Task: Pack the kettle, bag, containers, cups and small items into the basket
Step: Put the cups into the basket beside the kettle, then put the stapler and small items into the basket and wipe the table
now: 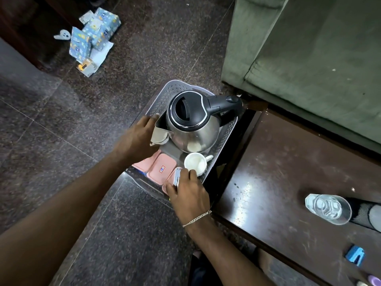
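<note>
A grey perforated basket [165,96] stands on the floor beside a dark table. Inside it a steel kettle [192,122] with a black lid and handle fills the far half. A white cup [194,163] sits in front of the kettle. Pink-lidded containers [162,168] lie at the near left of the basket. My left hand [138,137] holds a brown paper bag [158,134] against the kettle's left side. My right hand [188,195] grips a small shiny metal item [177,176] over the near edge, next to the cup.
A dark wooden table [288,182] at right carries a clear glass [327,208], a blue object [355,254] and a dark cylinder. A green sofa [309,48] stands behind it. Blue patterned boxes [92,32] and papers lie on the stone floor at far left.
</note>
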Demonstrator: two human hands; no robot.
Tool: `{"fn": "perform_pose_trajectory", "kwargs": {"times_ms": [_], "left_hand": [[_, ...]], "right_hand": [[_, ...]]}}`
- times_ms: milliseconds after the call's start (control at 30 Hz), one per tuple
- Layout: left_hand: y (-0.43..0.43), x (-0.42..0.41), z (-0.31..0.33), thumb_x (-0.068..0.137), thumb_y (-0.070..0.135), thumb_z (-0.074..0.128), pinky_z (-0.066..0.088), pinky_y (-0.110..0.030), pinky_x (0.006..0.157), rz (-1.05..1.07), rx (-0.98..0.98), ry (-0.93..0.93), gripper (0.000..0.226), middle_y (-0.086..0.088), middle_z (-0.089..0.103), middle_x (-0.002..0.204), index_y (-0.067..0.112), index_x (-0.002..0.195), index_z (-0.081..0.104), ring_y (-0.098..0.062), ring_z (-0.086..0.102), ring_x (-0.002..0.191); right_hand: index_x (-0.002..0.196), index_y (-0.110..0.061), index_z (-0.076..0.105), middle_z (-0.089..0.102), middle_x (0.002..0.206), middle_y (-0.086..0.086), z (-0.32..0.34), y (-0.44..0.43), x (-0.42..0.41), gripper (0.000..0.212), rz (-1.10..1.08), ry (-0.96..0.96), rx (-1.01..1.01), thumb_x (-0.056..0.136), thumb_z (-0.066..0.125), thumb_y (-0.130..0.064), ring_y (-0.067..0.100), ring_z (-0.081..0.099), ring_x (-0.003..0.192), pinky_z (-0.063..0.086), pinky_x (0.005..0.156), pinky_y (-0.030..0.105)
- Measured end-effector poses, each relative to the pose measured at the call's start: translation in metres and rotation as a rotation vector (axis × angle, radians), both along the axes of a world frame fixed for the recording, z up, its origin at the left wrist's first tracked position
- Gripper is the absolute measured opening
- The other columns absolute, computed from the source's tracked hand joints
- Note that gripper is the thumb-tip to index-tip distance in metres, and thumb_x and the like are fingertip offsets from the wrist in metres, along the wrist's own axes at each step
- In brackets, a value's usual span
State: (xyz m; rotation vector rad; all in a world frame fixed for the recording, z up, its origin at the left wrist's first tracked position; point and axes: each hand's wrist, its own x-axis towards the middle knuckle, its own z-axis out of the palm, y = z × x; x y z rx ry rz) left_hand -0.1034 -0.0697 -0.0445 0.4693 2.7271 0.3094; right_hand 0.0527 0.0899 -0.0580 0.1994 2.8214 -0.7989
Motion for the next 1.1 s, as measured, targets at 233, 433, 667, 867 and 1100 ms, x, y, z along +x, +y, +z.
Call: {"fn": "perform_pose_trajectory", "kwargs": {"times_ms": [233, 433, 667, 867, 1100], "left_hand": [[0.013, 0.055, 0.018, 0.082, 0.046, 0.071, 0.055, -0.045, 0.071, 0.01, 0.069, 0.238, 0.054, -0.011, 0.058, 0.11, 0.01, 0.119, 0.054, -0.037, 0.062, 0.092], [0.062, 0.108, 0.011, 0.088, 0.047, 0.069, 0.056, -0.043, 0.064, -0.145, 0.174, 0.195, 0.05, -0.004, 0.057, 0.108, 0.013, 0.123, 0.058, -0.032, 0.063, 0.092], [0.181, 0.155, -0.005, 0.091, 0.056, 0.062, 0.053, -0.036, 0.068, -0.343, 0.237, 0.131, 0.053, 0.001, 0.056, 0.113, 0.019, 0.129, 0.056, -0.023, 0.063, 0.095], [0.306, 0.212, -0.027, 0.091, 0.052, 0.064, 0.059, -0.036, 0.062, -0.505, 0.25, 0.019, 0.053, 0.002, 0.058, 0.115, 0.018, 0.132, 0.057, -0.022, 0.067, 0.095], [0.427, 0.283, -0.059, 0.09, 0.045, 0.07, 0.059, -0.038, 0.075, -0.628, 0.243, -0.112, 0.061, -0.004, 0.059, 0.133, 0.015, 0.141, 0.055, -0.03, 0.071, 0.1]], "right_hand": [[0.103, -0.02, 0.049, 0.057, 0.097, 0.005, 0.014, 0.031, 0.019, 0.041, -0.032, 0.15, -0.038, 0.088, 0.057, -0.057, 0.029, 0.065, 0.081, 0.051, 0.056, 0.037], [0.101, -0.02, 0.057, 0.057, 0.099, 0.0, 0.015, 0.103, 0.053, 0.041, -0.064, 0.204, -0.038, 0.087, 0.057, -0.059, 0.024, 0.062, 0.084, 0.052, 0.058, 0.036], [0.105, -0.024, 0.055, 0.057, 0.102, -0.002, -0.001, 0.234, 0.128, 0.039, -0.153, 0.132, -0.001, 0.086, 0.061, -0.058, 0.024, 0.065, 0.086, 0.057, 0.062, 0.04], [0.107, -0.02, 0.061, 0.059, 0.104, -0.001, -0.017, 0.347, 0.205, 0.04, -0.282, 0.052, 0.048, 0.087, 0.063, -0.054, 0.024, 0.065, 0.09, 0.057, 0.066, 0.039], [0.107, -0.016, 0.063, 0.059, 0.105, 0.003, -0.042, 0.447, 0.282, 0.037, -0.438, -0.057, 0.087, 0.084, 0.073, -0.044, 0.029, 0.065, 0.091, 0.055, 0.067, 0.04]]}}
